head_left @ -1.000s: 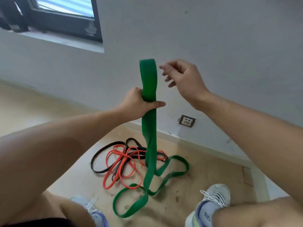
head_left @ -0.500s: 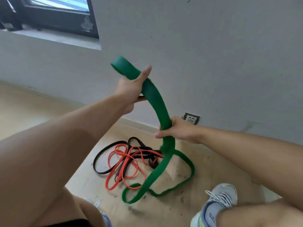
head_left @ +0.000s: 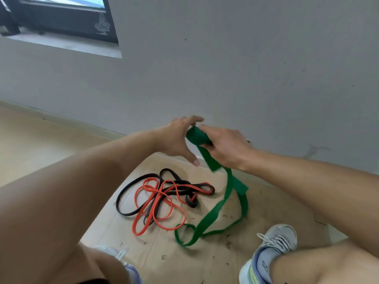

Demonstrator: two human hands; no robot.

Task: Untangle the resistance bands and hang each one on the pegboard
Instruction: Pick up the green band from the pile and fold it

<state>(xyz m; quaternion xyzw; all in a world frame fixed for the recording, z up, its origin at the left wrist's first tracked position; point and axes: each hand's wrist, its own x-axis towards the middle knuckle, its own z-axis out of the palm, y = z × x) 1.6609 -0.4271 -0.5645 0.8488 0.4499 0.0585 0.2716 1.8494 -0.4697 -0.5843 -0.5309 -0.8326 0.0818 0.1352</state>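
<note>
A wide green band (head_left: 213, 214) runs from my hands down to the floor, where its lower loop lies on the cardboard. My right hand (head_left: 224, 147) grips the band's folded top end (head_left: 198, 137). My left hand (head_left: 179, 138) is beside that end, with fingers spread and relaxed, touching or nearly touching the fold. An orange band (head_left: 164, 208) and a black band (head_left: 131, 203) lie tangled together on the floor to the left of the green loop. No pegboard is in view.
A sheet of cardboard (head_left: 205, 261) covers the floor under the bands. My two shoes (head_left: 272, 249) stand at its near edge. A grey wall (head_left: 246, 68) rises just behind, with a window (head_left: 61, 19) at the upper left.
Both hands came down and together. My right hand slid up to the band's top end and now holds it folded. My left hand let go of the band and opened.
</note>
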